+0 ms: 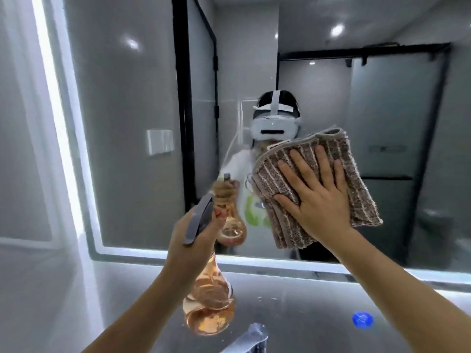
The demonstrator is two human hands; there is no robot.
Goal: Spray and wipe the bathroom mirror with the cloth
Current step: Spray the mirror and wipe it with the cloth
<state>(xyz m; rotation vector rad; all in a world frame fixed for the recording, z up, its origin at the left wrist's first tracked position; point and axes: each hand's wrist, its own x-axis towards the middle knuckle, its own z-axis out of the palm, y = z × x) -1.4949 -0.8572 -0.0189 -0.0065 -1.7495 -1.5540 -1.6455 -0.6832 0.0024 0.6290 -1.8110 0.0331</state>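
Progress: the wipe is under way, I judge; the cloth (316, 189) is pressed on the mirror (132, 123), and no droplets or streaks show clearly on the glass, so I cannot tell how much is sprayed or wiped.
Left to do: probably the wide glass toward 9 and 12 o'clock of the cloth.
Right hand (318, 197): flat, fingers spread, palm pushing the cloth against the glass; pressing, not clenched.
Left hand (193, 240): wrapped around the neck of the bottle (209, 301), held upright near the mirror's lower edge, at 8 o'clock of the cloth.
Cloth: folded, thick, brown terry with pale ribbed stripes and a stitched hem; soft and absorbent by the look.
Bottle: clear amber plastic, bulbous base narrowing to a slim neck, grey trigger head; liquid level unclear.
Mirror: smooth glass, rounded corners, a glowing white band along the rim.
Tabletop (305, 314): glossy grey, below the mirror; a blurred blue thing (362, 319) at 5 o'clock.
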